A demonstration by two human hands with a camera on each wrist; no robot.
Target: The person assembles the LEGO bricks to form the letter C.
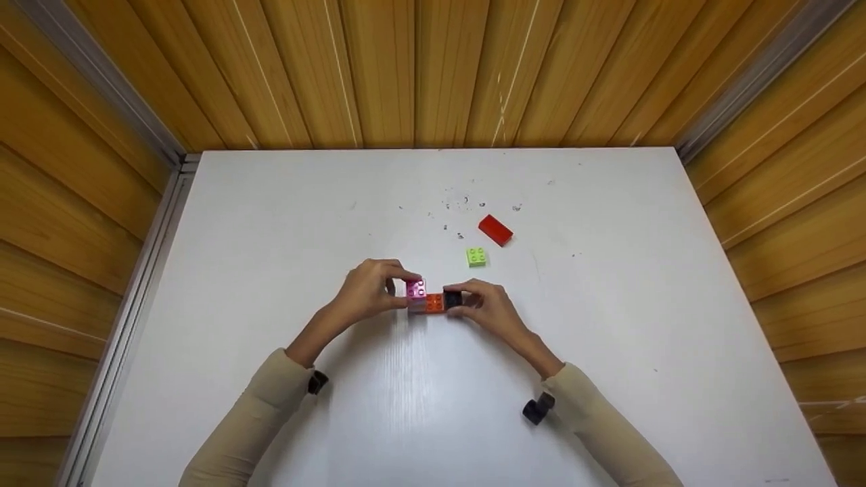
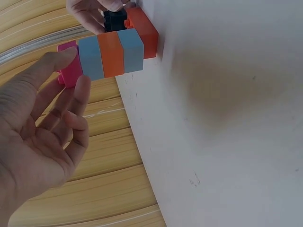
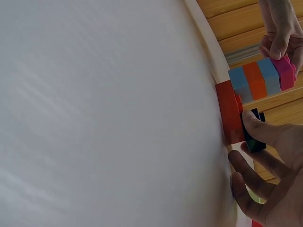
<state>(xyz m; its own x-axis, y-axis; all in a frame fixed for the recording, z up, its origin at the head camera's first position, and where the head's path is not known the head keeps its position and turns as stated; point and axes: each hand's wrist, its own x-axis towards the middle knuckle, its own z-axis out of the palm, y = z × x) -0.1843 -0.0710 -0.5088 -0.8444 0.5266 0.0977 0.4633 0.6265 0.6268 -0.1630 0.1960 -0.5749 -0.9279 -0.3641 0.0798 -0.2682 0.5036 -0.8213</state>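
My left hand (image 1: 369, 287) pinches a pink toy building brick (image 1: 416, 287) between thumb and fingers. Below the pink brick, in the left wrist view, come a light blue brick (image 2: 91, 57), an orange brick (image 2: 111, 54) and another light blue brick (image 2: 132, 51). This column stands at one end of a long orange-red brick (image 3: 229, 113) on the table. A black brick (image 1: 453, 299) sits at the long brick's other end, pinched by the thumb and fingers of my right hand (image 1: 490, 308). Whether each brick is fully pressed down, I cannot tell.
Beyond the hands, a lime green brick (image 1: 476, 257) and a red brick (image 1: 496, 230) lie on the white table (image 1: 270, 216). Wood-patterned walls (image 1: 379, 74) border the table's back and sides. Small black devices (image 1: 539, 408) show near both wrists.
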